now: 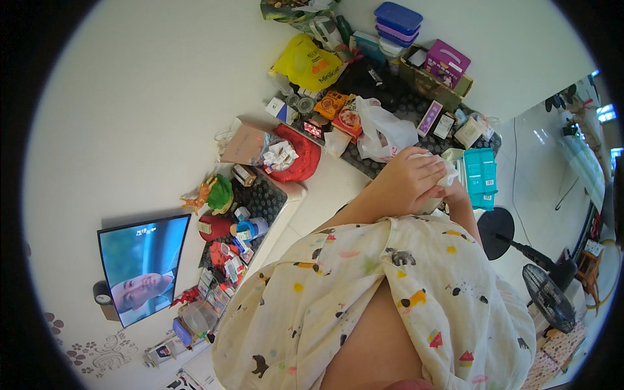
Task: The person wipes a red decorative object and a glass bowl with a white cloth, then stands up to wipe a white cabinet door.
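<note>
My left hand [414, 178] lies with its fingers spread flat over a crumpled white tissue or cloth [447, 174]. My right hand [454, 191] is on the other side of it, mostly hidden, and the white material is pressed between both hands. Just beyond the hands, a white plastic bag [385, 129] rests at the edge of a dark patterned counter [365, 167]. Turquoise packs [480, 170] stand close to the right of my hands.
Snack packets [348, 117], a yellow bag [309, 63], stacked lidded containers [399, 22] and a purple box [446, 63] crowd the counter. A red stool [304, 161] is at the left, near a television [146, 268]. A black standing fan [548, 297] is at the right.
</note>
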Demonstrator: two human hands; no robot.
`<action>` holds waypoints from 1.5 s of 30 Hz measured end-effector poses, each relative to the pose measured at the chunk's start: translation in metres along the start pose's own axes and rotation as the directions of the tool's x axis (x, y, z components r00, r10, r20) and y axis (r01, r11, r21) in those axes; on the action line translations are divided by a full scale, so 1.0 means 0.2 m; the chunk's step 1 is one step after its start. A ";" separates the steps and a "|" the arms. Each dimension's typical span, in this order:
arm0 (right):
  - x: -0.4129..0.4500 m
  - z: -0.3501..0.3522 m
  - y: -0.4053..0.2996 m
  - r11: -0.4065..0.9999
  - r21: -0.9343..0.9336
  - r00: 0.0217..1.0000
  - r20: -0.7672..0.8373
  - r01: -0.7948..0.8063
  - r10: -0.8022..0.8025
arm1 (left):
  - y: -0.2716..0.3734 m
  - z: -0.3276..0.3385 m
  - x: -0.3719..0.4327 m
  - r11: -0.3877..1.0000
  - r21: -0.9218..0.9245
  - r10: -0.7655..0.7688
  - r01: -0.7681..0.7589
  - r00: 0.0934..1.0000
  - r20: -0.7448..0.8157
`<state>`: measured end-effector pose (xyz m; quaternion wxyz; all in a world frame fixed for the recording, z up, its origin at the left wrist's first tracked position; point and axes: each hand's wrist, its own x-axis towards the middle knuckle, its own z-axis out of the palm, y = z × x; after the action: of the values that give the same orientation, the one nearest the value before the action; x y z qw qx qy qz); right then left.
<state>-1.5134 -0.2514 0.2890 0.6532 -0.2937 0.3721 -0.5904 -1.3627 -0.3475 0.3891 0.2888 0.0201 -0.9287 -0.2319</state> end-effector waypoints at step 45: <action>0.24 0.47 -0.33 0.882 -0.472 0.981 -0.168 0.010 -0.101 | -0.15 -0.33 -0.14 0.991 -0.014 -0.135 0.134 0.978 -0.160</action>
<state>-1.4695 -0.3126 0.3884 0.5076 -0.3964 0.5548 -0.5267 -1.3066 -0.3965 0.4093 0.3461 0.1010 -0.8986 -0.2499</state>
